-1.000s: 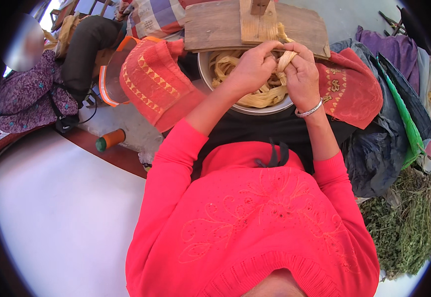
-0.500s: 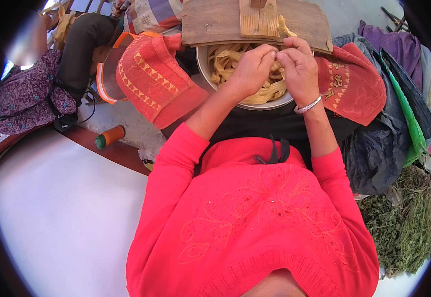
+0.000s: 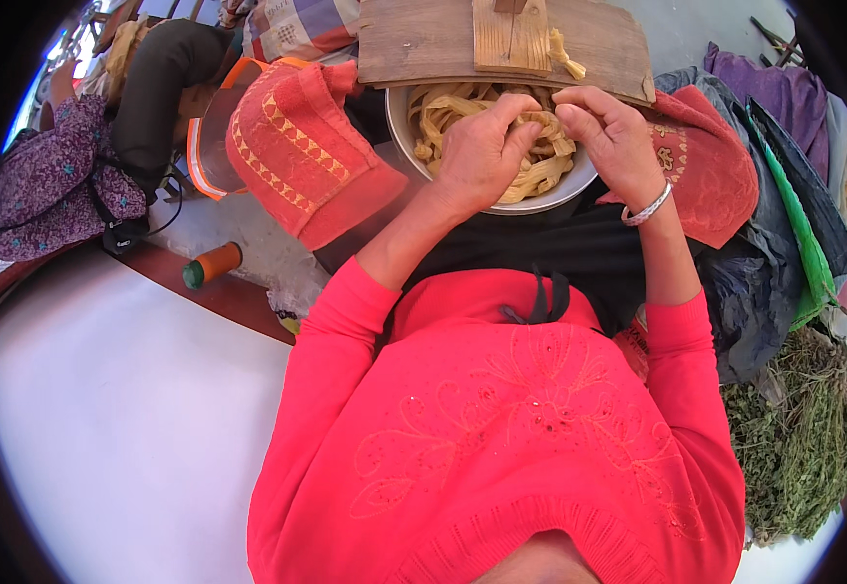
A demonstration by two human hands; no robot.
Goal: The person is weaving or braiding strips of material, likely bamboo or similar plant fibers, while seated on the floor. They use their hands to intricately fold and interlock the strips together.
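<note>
Over the near part of a metal bowl [image 3: 529,207] hover both my hands, a small gap between them. My left hand [image 3: 482,161] is curled, thumb and index finger bent toward each other. My right hand [image 3: 623,151], with a silvery bracelet at the wrist, has its thumb and index finger drawn together in a pinch. Anything thin they may hold is too small to make out. Pale yellow, rope-like strands [image 3: 540,180] fill the bowl. Behind it, a wooden board [image 3: 414,44] bears a small block [image 3: 494,49] with a thin upright spike; a short yellow knotted piece [image 3: 567,60] lies beside it.
Red cloths flank the bowl, one on the left [image 3: 292,156] and one on the right [image 3: 720,175]. An orange thread spool [image 3: 217,264] lies at left. Dark plastic bags [image 3: 735,302] and dried green herbs [image 3: 803,448] sit at right. A purple patterned garment [image 3: 63,185] shows far left.
My hands, together at the fingertips before, have parted: the right moved right, the left slightly down and left. More of the strands shows between them.
</note>
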